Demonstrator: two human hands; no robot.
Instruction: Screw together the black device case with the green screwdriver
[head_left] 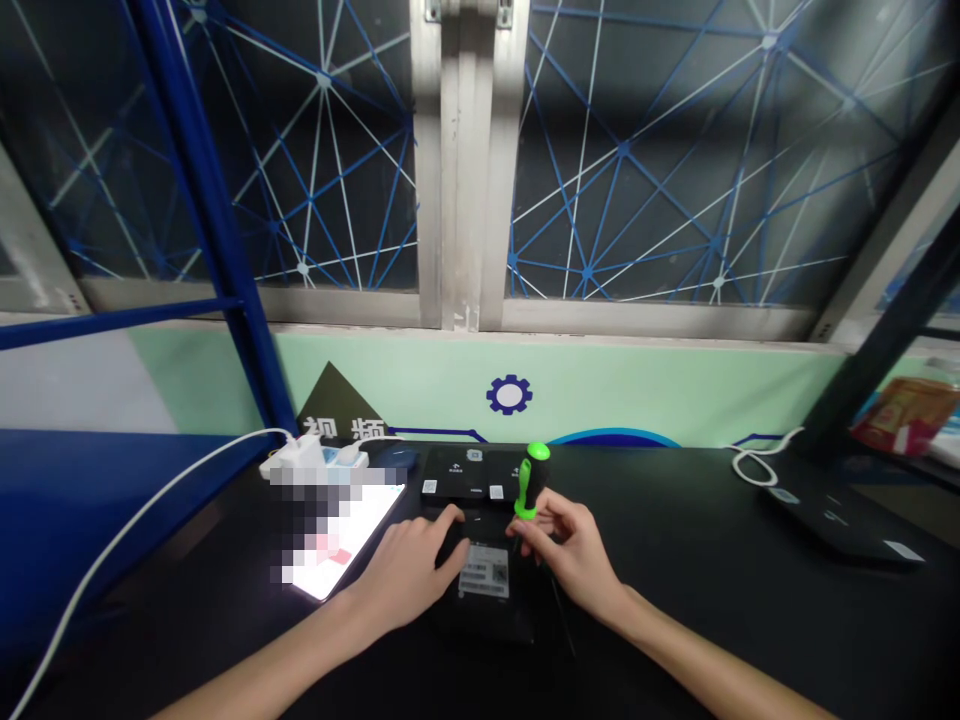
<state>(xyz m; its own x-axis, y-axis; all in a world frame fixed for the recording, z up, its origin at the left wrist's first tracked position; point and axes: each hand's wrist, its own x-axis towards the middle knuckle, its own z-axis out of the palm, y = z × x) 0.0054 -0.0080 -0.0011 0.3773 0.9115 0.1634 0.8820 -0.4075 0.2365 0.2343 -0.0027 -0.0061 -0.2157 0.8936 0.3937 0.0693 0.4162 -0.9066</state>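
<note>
A black, flat electronic box (491,618) with a white barcode label (485,572) lies on the dark table in front of me. My left hand (412,565) rests on its left side, thumb and forefinger apart, the thumb near the label's edge. In my right hand (574,545) is a screwdriver (534,480) with a green and black handle. It stands nearly upright over the box's far right part, gripped low between thumb and fingers. Its tip is hard to make out against the dark surface.
Two black boxes (454,475) lie behind the work. Left are a lit phone (349,540), a white power strip (311,460) with plugs and a dark mouse (396,460). Another black device (836,520) and a white cable (754,465) lie at right. Windows rise behind.
</note>
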